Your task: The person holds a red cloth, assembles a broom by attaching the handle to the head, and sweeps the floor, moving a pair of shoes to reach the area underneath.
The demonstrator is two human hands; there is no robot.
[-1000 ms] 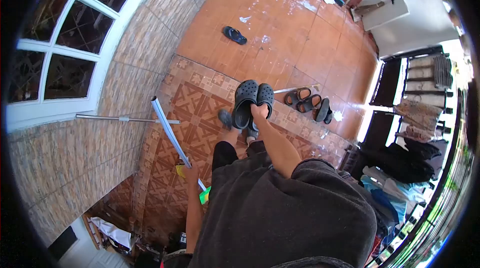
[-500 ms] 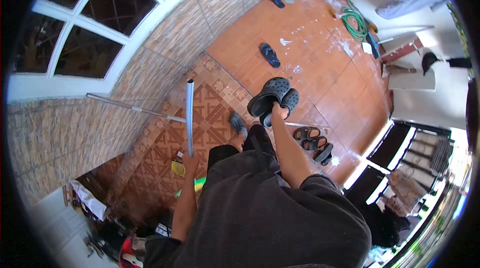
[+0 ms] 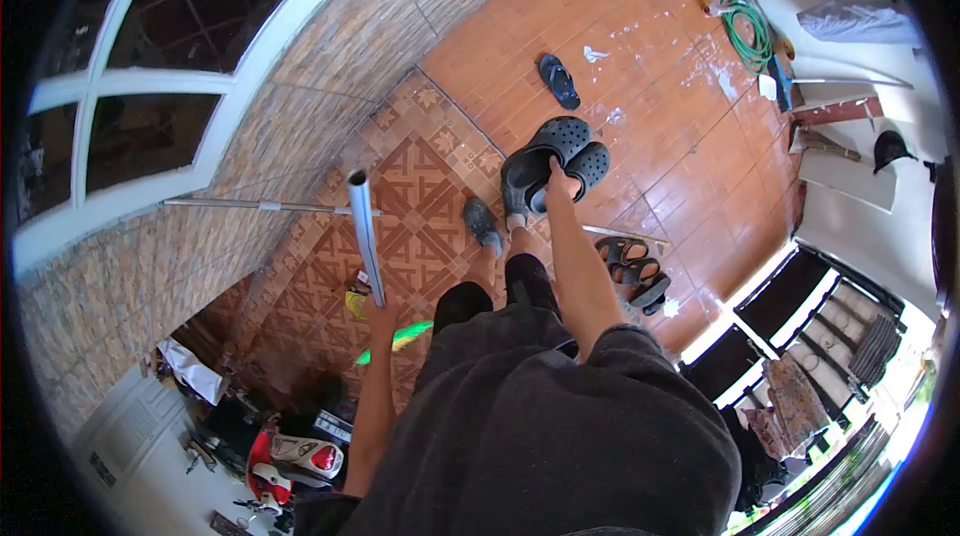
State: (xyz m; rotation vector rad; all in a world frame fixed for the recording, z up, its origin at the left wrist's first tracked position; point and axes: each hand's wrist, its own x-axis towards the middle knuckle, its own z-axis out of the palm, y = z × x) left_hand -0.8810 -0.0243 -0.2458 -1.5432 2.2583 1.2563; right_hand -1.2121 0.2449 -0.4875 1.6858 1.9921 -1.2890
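My left hand [image 3: 381, 317] is closed around the lower end of a shiny metal pipe [image 3: 365, 241], whose hollow end points up toward me. In my right hand [image 3: 562, 182], held out in front, is a pair of dark grey clogs [image 3: 560, 139] with holes on top. The held clogs partly cover my right foot. A grey clog [image 3: 481, 219] is on my left foot, which stands on the patterned tiles. Behind the pipe, a thin metal pole [image 3: 270, 205] stretches from the wall side, and a yellow item [image 3: 356, 304] lies near my left hand.
Sandals [image 3: 628, 266] sit on the floor to the right, beside a thin stick [image 3: 625, 233]. Ahead lie a dark flip-flop [image 3: 559, 82] and a coiled green hose [image 3: 745, 31]. A stone-clad wall [image 3: 310, 106] with a window runs along the left. A red-and-white motorcycle [image 3: 300, 456] stands lower left.
The view has shifted, bringing more of the motorcycle into sight. The pipe's upper end has tilted left and toward me. Both hands keep their holds.
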